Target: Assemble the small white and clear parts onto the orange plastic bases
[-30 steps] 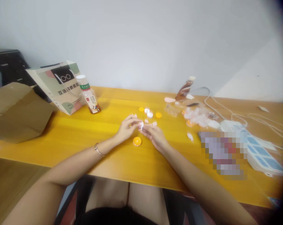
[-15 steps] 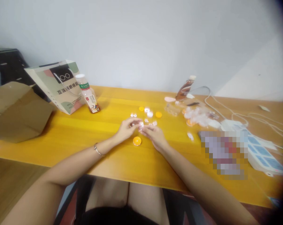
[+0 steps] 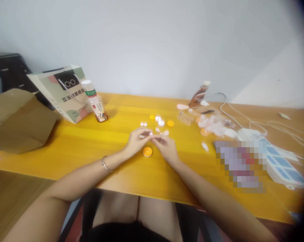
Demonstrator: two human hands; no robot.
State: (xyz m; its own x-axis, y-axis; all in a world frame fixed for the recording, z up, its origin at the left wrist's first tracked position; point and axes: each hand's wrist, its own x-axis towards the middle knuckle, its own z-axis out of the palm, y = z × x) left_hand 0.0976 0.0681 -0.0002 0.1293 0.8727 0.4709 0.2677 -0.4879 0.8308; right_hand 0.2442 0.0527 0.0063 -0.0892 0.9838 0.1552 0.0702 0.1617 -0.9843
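My left hand [image 3: 137,141] and my right hand [image 3: 166,145] meet fingertip to fingertip over the middle of the table. Both are closed in a pinch on a small white piece [image 3: 151,133] with reddish marks, mostly covered by the fingers. Just below them on the table lies a round orange part [image 3: 147,152] with a pale rim, hollow side up. Beyond the hands are a white disc [image 3: 161,123], an orange disc [image 3: 170,123], a yellow disc [image 3: 152,117] and several small white printed pieces [image 3: 166,133].
At the left stand a brown paper bag [image 3: 18,121], a printed gift bag [image 3: 66,97] and a labelled bottle [image 3: 96,106]. A brown drink bottle [image 3: 199,95], clear plastic wrappings [image 3: 214,124], a power strip [image 3: 280,164] with cables and a pixelated flat object [image 3: 239,164] occupy the right.
The fingertips have drawn closer together and now cover more of the small white piece, which showed its marked face before. The things on the table stay where they were.
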